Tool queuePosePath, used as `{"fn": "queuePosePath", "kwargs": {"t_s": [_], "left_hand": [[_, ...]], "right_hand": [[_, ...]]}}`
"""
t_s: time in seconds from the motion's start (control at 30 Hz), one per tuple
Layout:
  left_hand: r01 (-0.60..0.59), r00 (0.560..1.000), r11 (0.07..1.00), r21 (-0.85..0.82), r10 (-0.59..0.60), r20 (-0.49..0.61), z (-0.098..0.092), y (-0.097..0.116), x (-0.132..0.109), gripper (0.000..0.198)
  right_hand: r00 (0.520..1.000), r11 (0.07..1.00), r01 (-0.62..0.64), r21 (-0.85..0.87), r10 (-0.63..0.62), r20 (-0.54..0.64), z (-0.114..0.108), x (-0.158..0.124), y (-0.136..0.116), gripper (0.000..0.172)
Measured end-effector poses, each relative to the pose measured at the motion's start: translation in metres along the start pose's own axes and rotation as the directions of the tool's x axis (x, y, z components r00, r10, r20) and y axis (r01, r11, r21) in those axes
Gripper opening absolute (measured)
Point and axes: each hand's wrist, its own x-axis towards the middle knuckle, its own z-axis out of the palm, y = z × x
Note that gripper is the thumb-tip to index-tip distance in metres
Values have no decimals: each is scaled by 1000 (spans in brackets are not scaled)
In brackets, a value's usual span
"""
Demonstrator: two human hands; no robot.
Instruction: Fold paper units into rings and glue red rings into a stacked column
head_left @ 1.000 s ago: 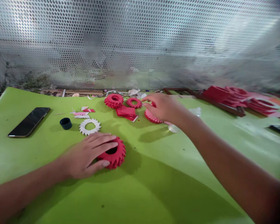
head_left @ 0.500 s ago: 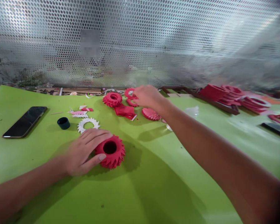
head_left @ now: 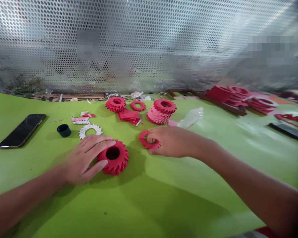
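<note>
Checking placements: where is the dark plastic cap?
Head view, left of centre: the dark plastic cap sits between the black smartphone and the white serrated paper ring.

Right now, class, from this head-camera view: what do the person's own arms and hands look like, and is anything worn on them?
The left hand and right hand are bare, with no gloves, rings or watch showing. The left arm and right arm show no sleeves within the frame. The nails look short.

Perforated metal screen (head_left: pixel 149 46) behind a lime-green table (head_left: pixel 149 205)
</note>
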Motion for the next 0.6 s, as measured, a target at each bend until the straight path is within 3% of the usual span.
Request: {"fn": "queuePosePath", "kwargs": {"t_s": [0.03,0.17,0.23,0.37,0.47,0.6], "left_hand": [[-1,1000,1000,-1,1,10,0,0,0,41],[-27,999,1000,6,27,29,-2,-1,-1,41],[-36,999,999,0,36,18,-3,-2,-2,41],[-51,999,998,-39,51,2,-4,-5,-4,46],[-74,997,995,-67,74,-4,-4,-5,-3,48],[-75,997,996,-52,74,-21,-3,-4,-2,42]], "right_hand": [[998,1000,-14,-5,14,58,-7,10,3,22],[990,945,-141,-296,128,-63,-28,81,20,19],[982,917,-189,-352,186,-41,-22,122,30,15],[960,873,-226,-432,274,51,-1,171,46,33],[950,849,-226,-477,301,85,-7,172,50,29],[961,837,-226,-498,275,26,-38,130,38,7]]}}
